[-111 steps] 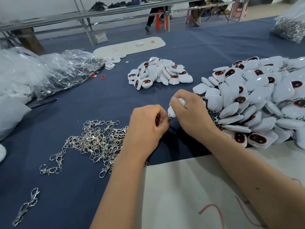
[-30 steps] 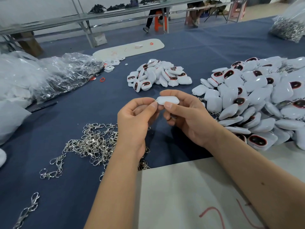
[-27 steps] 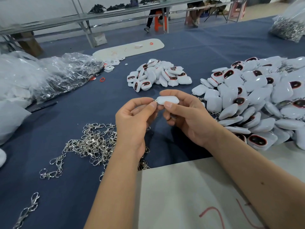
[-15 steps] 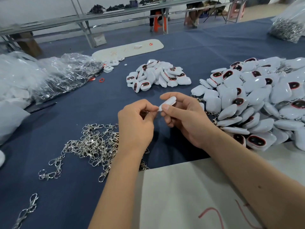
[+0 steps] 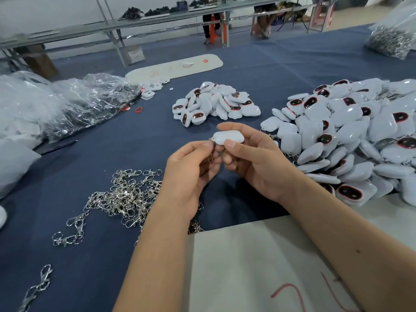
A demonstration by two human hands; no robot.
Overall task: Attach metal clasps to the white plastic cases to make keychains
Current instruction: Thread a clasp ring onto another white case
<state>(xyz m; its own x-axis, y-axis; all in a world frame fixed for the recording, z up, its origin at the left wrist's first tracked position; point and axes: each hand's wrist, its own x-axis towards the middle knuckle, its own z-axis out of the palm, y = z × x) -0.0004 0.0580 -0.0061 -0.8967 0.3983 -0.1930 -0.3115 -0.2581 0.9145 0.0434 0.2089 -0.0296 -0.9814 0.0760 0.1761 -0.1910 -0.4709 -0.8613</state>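
Note:
My right hand (image 5: pixel 254 158) pinches a white plastic case (image 5: pixel 229 137) between thumb and fingers, above the blue table. My left hand (image 5: pixel 191 170) pinches a metal clasp (image 5: pixel 210 152) at the case's left end; most of the clasp is hidden by the fingers. A heap of loose silver clasps (image 5: pixel 126 194) lies to the left of my left wrist. A small pile of white cases (image 5: pixel 216 104) sits beyond my hands, and a large pile of cases (image 5: pixel 351 136) spreads at the right.
Clear plastic bags (image 5: pixel 74 102) lie at the left. A white sheet with red marks (image 5: pixel 258 266) covers the near table edge. A long white board (image 5: pixel 175 66) lies at the back. A bag of metal parts (image 5: pixel 391 39) sits far right. Single clasps (image 5: pixel 36 289) lie near left.
The case has turned from tilted to level in my right hand, and my left fingers have closed in on its left end with the clasp.

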